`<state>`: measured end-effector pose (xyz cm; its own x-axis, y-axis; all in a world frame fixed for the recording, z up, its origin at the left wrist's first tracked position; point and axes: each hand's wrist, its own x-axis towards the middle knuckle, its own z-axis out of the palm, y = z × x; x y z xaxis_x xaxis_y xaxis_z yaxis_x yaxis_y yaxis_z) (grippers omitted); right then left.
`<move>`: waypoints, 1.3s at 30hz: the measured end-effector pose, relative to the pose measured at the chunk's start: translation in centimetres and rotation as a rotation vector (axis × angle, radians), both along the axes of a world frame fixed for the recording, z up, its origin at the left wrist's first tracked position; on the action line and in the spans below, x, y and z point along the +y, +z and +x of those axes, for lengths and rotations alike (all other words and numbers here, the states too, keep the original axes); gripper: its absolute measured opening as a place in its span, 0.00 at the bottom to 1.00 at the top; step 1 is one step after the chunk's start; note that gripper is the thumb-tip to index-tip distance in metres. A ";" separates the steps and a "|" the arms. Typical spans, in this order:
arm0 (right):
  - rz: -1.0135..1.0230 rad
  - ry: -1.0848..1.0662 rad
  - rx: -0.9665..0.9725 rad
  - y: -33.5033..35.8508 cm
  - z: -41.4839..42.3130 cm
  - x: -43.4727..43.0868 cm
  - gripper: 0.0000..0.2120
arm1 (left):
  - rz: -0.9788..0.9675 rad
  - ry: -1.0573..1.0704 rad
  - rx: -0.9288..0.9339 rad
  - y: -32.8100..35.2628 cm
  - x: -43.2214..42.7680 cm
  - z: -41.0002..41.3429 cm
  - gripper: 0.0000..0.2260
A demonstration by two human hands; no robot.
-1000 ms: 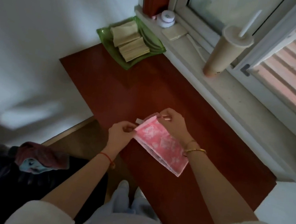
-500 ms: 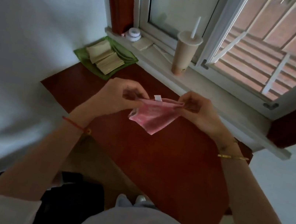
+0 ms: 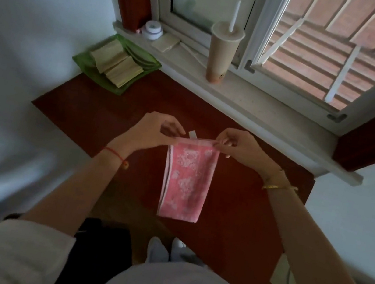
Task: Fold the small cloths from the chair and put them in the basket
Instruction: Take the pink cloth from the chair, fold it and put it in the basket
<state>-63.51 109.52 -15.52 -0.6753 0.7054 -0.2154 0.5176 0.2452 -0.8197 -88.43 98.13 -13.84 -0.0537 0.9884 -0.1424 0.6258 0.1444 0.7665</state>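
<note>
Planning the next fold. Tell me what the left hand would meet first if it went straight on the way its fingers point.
The left hand points right along the pink cloth's top edge, so it would likely meet the right hand, pinching the other corner. Depth looks matched but is uncertain.

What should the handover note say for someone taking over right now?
Left hand: pinching the top left corner of the pink cloth.
Right hand: pinching the top right corner of the same cloth.
Cloth: held up over the red table, hanging down as a narrow folded strip, white tag at the top edge.
Green basket: at the table's far left corner, with beige folded cloths already in it.
Done: some cloths folded and in the basket; the pink one looks folded lengthwise.
Left: probably fold the pink cloth shorter and put it in the basket. The chair is not clearly in view, so I cannot tell how many remain.
</note>
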 end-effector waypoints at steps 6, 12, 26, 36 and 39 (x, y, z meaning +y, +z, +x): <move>0.130 -0.104 -0.161 -7.1 -1.4 -0.1 0.06 | 0.026 0.177 0.092 -8.5 -0.2 1.6 0.08; 0.081 0.020 -0.139 -10.5 2.1 -6.2 0.04 | -0.002 0.061 0.077 -11.8 -6.2 3.7 0.10; 0.113 -0.235 -0.188 -13.8 2.5 -8.7 0.09 | 0.010 0.309 0.119 -15.4 -10.1 6.4 0.10; 0.081 -0.176 -0.399 -15.4 -1.5 -4.9 0.09 | -0.317 0.186 0.360 -16.0 -2.7 4.6 0.18; 0.055 -0.157 -0.351 -15.1 -1.5 -5.0 0.04 | -0.315 0.180 0.337 -15.9 -2.2 4.0 0.10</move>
<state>-65.03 104.54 -30.65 -0.4503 0.8112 -0.3732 0.7991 0.1796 -0.5738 -84.42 95.91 -29.77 -0.3136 0.8710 -0.3781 0.7752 0.4648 0.4279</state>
